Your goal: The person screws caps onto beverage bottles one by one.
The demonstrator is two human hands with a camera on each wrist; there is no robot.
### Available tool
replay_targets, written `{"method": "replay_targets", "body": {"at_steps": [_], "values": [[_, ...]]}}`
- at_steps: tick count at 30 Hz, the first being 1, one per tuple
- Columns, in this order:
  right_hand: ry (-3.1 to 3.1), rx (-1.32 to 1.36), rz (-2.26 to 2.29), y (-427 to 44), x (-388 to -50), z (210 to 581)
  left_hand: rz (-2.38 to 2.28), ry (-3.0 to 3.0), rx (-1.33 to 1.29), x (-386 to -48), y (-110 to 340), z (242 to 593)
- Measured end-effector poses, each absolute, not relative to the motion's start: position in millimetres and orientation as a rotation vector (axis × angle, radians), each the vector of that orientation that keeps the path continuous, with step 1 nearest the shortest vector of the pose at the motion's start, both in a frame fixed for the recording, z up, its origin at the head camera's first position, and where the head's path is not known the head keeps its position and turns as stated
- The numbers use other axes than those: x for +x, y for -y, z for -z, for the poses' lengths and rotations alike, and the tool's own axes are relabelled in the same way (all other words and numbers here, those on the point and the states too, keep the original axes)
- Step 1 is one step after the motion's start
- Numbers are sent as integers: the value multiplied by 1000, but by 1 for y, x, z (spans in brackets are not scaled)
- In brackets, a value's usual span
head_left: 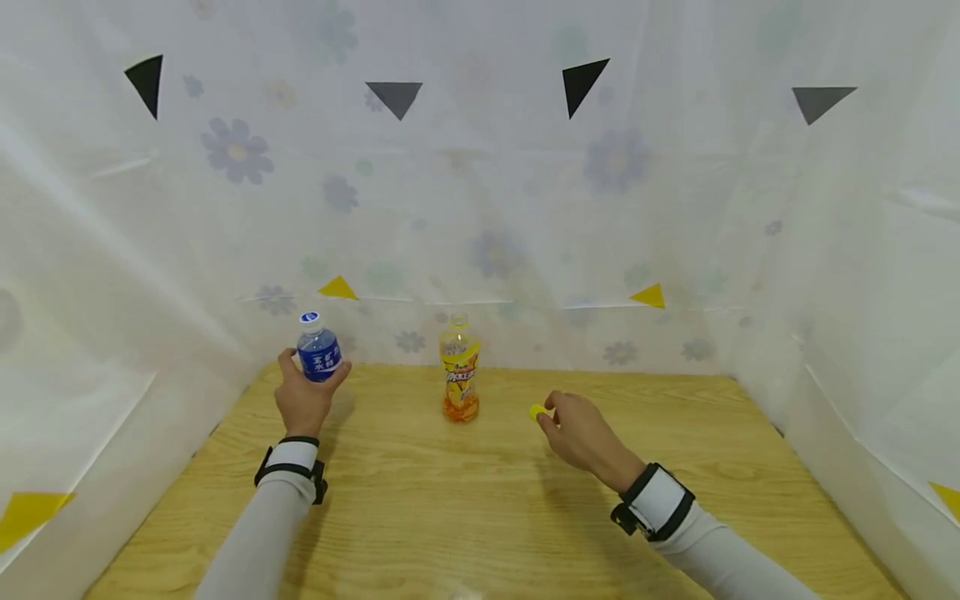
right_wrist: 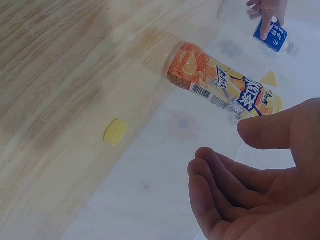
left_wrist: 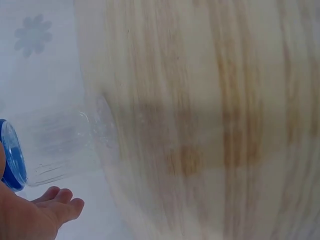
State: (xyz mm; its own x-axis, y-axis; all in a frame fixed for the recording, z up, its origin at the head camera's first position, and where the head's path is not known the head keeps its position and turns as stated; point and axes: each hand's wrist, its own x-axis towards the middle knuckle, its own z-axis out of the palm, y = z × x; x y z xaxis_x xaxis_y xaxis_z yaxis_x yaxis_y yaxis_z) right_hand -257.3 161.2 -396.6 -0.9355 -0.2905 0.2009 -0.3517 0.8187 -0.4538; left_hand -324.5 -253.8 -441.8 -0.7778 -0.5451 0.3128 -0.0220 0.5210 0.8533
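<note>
A yellow cap (head_left: 536, 412) is seen on the tabletop (head_left: 435, 500), right of an uncapped tea bottle (head_left: 460, 379) that is stood upright at far centre. The right hand (head_left: 585, 429) is held just beside the cap, thumb and loosely curled fingers parted. At far left, a water bottle (head_left: 319, 354) is gripped by the left hand (head_left: 306, 404).

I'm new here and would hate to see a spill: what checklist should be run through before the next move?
1. Tea bottle standing upright: ok.
2. Tea bottle closed: not ok, its top is bare.
3. Yellow cap lying on the table: ok.
4. Right hand holding the cap: not ok, they are apart.
5. Blue-labelled bottle closed: ok.
6. Left hand gripping that bottle firmly: cannot tell.
</note>
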Motion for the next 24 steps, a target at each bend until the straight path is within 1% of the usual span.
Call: {"method": "replay_targets", "body": {"at_steps": [17,24], "values": [[2883,514,-744,-160,-256,400,1187,2239,451,-327,258,445],[2884,513,-740,-160,-255,400,1163,2249,441,-326,256,439]]}}
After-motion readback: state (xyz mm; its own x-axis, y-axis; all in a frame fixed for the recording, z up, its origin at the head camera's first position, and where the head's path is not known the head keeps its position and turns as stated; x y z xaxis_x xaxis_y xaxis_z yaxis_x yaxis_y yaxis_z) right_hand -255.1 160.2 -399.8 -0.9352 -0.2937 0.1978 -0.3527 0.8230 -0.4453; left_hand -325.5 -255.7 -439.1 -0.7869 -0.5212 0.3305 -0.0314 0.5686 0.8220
